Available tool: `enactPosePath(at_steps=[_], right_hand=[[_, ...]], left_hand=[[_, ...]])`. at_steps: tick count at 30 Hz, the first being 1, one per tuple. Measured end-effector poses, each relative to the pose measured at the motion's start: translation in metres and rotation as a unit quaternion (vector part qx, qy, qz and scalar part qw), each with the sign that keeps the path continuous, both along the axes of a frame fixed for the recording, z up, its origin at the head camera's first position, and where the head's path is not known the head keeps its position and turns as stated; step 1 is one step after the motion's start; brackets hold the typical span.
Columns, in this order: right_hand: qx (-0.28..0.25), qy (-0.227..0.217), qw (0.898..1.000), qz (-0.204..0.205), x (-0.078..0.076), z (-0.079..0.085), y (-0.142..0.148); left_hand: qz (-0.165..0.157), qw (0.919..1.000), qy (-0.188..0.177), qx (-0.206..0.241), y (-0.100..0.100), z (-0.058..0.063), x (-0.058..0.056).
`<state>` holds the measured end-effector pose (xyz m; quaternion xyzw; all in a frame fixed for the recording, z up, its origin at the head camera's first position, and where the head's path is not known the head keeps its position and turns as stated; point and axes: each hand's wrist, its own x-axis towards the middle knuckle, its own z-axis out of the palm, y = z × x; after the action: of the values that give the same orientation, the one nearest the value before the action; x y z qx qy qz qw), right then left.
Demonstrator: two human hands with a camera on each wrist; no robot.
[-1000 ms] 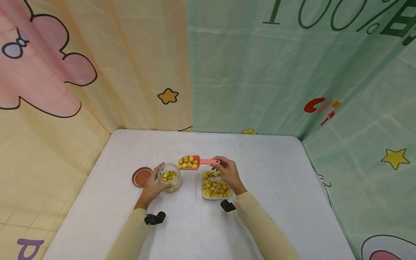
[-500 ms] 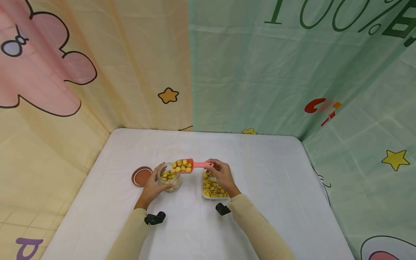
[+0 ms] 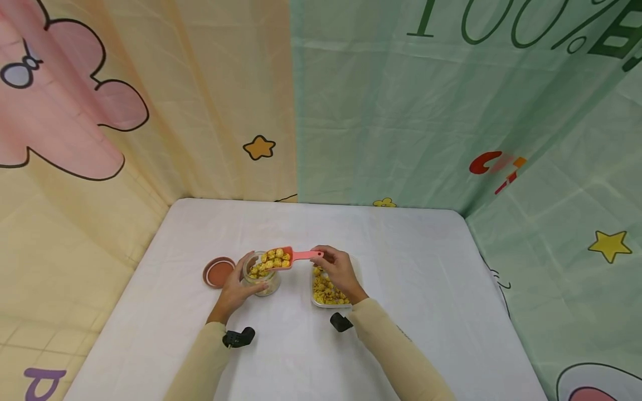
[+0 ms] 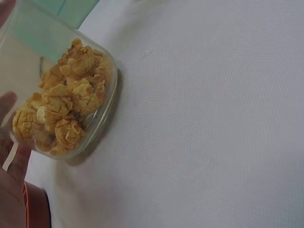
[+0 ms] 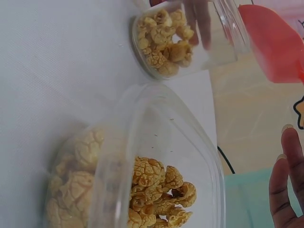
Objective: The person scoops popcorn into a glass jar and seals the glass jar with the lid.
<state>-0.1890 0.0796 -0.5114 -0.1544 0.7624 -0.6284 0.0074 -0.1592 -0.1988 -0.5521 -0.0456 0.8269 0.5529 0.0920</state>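
My left hand [image 3: 233, 292] grips a clear glass jar [image 3: 271, 287], thumb on the near side and fingers round the far left. Popcorn [image 4: 71, 102] covers the bottom of the jar in the left wrist view. Between thumb and fingers, my right hand [image 3: 342, 274] pinches the handle of a pink-red scoop [image 3: 302, 255]. Golden popcorn [image 3: 276, 258] fills the scoop, whose front end overlaps the jar's mouth. In the right wrist view, the scoop [image 5: 273, 45] appears from below beside the jar's rim. Under my right hand stands a clear plastic container [image 5: 216, 156] with more popcorn [image 5: 159, 187].
A round reddish-brown lid [image 3: 219, 273] lies left of the jar, beside my left hand. White cloth [image 3: 426, 289] covers the table. Printed curtains [image 3: 351, 111] hang along the back and both sides.
My right hand has carried the loaded scoop left, from beside the jar to over its mouth. The left hand and jar have stayed in place.
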Motion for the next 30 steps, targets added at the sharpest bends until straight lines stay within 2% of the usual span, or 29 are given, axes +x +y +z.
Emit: enactPosePath(at_steps=[10, 23, 30], right_hand=[[0.027, -0.005, 1.000, 0.009, 0.001, 0.011, -0.002], [0.127, 0.029, 0.991, 0.014, -0.002, 0.026, -0.001], [0.139, 0.028, 0.990, 0.019, -0.004, 0.033, -0.001]], left_hand=[[-0.007, 0.9999, 0.011, 0.003, 0.001, 0.001, 0.002], [-0.009, 0.9999, 0.012, 0.004, 0.001, -0.001, 0.003], [-0.010, 0.9998, 0.013, 0.010, 0.000, 0.000, 0.002]])
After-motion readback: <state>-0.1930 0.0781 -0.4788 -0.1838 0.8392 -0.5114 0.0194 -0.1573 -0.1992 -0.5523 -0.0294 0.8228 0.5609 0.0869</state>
